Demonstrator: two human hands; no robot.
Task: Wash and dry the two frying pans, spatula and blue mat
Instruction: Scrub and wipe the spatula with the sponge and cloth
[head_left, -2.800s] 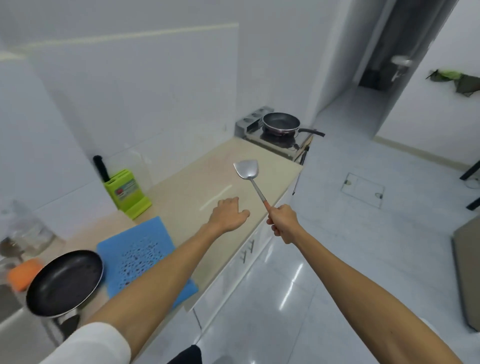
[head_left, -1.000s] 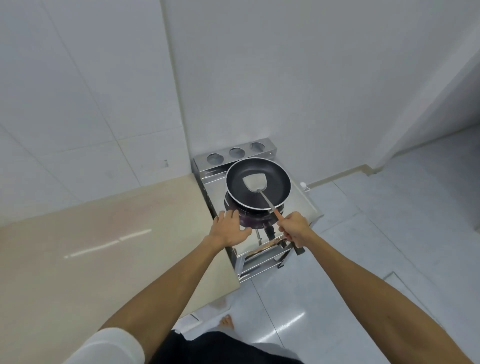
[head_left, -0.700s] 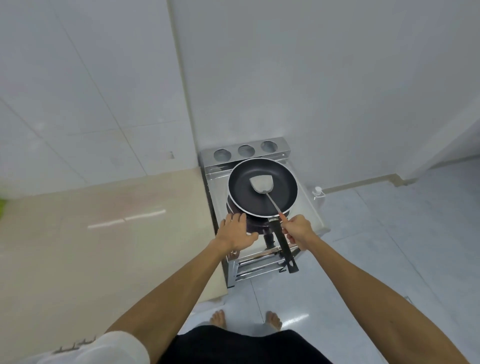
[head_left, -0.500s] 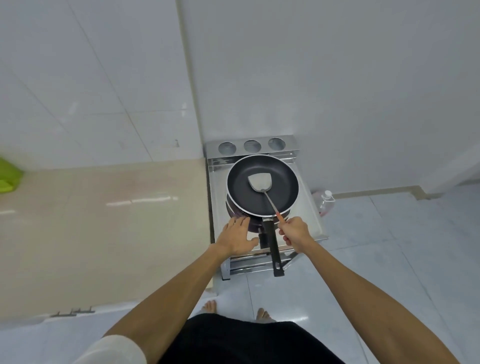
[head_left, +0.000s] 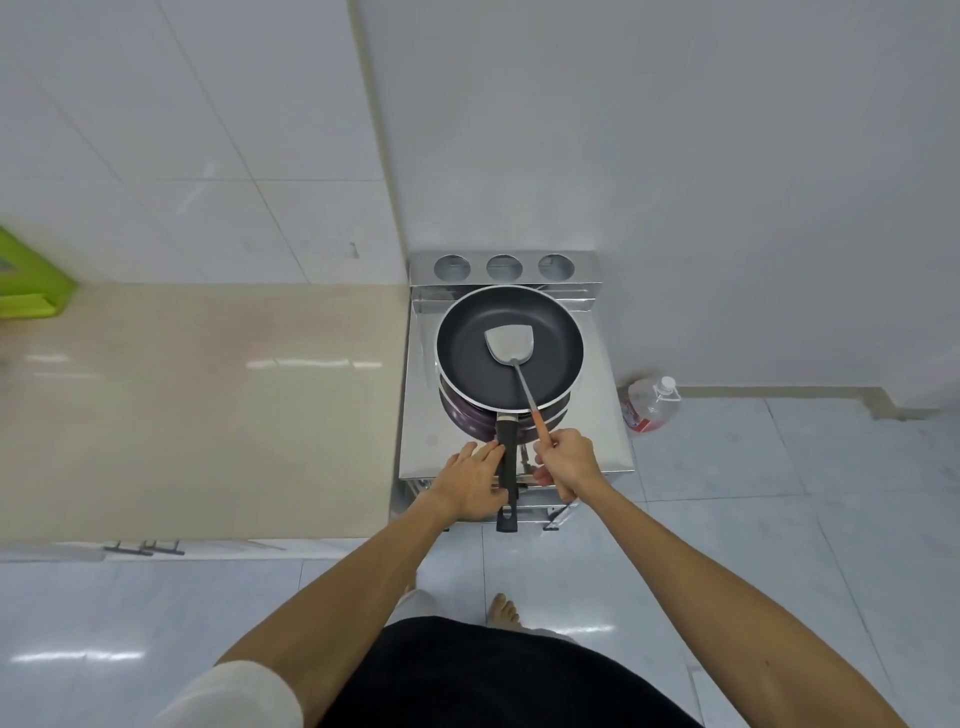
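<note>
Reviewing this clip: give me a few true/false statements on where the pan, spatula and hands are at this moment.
The spatula blade lies inside the frying pan. True.
The left hand is at the pan's black handle. True.
The right hand grips that black handle. False: it grips the spatula's orange handle.
The frying pan sits in a sink. False: it sits on the stove.
A plastic bottle is on the floor right of the stove. True.
</note>
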